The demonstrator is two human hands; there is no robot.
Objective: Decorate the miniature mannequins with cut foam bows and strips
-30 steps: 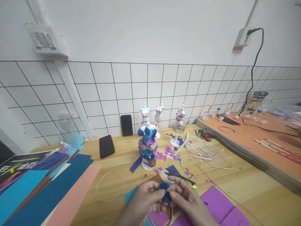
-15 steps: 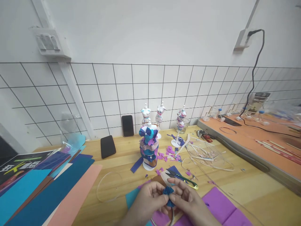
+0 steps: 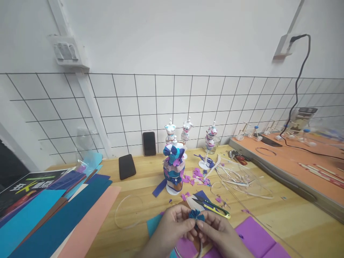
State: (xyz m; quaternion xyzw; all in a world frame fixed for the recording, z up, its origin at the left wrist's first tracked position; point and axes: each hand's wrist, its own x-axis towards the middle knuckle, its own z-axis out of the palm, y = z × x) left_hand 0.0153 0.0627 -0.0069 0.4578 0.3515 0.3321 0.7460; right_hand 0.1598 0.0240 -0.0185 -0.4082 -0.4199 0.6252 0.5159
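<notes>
The left hand (image 3: 172,229) and right hand (image 3: 219,233) pinch a blue flower (image 3: 196,215).
Fingertips of both hands squeeze the flower, low over the table (image 3: 139,179). Scissors (image 3: 213,208) lie just behind it. A doll (image 3: 174,171) in paper clothes stands farther back. Purple paper (image 3: 252,236) lies by the right hand.

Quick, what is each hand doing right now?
Left hand: closed, pinching the blue paper rosette.
Right hand: closed, pinching the same rosette.
</notes>
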